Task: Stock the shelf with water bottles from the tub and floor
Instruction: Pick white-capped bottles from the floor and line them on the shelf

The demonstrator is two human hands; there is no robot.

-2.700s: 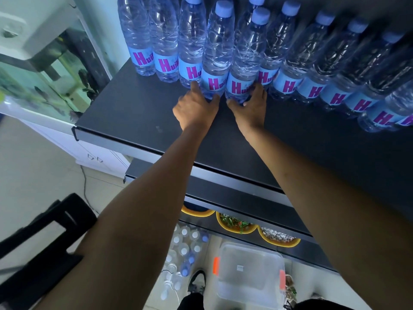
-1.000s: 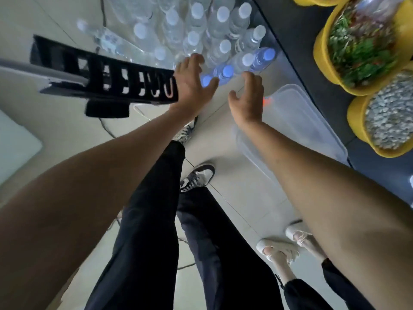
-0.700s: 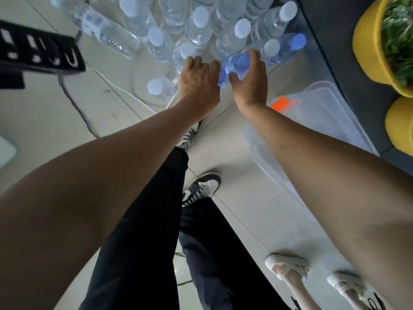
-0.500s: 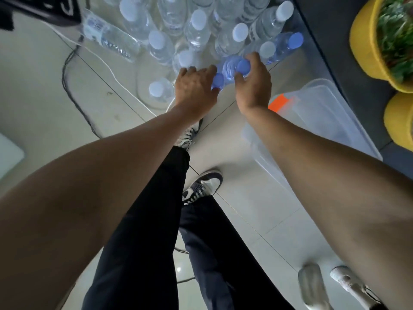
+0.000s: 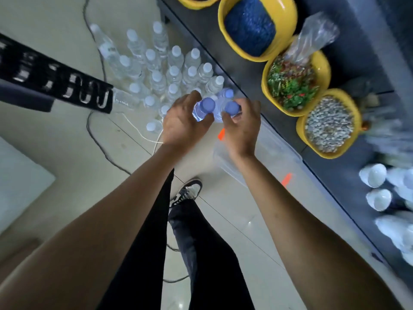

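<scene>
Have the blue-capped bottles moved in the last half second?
Yes. The blue-capped bottles have risen off the floor bottles, toward the orange latch of the clear tub.

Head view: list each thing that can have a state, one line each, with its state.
Left hand, grips capped left bottle.
Right hand, grips capped right bottle.
Floor bottles, capped, most upright, a few lying.
Tub, on the floor, looks empty.
Bowls, filled.

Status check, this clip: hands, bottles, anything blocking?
Left hand grips left bottle. Right hand grips right bottle. Floor bottles just beyond, tub beside. Nothing in the way.
</scene>
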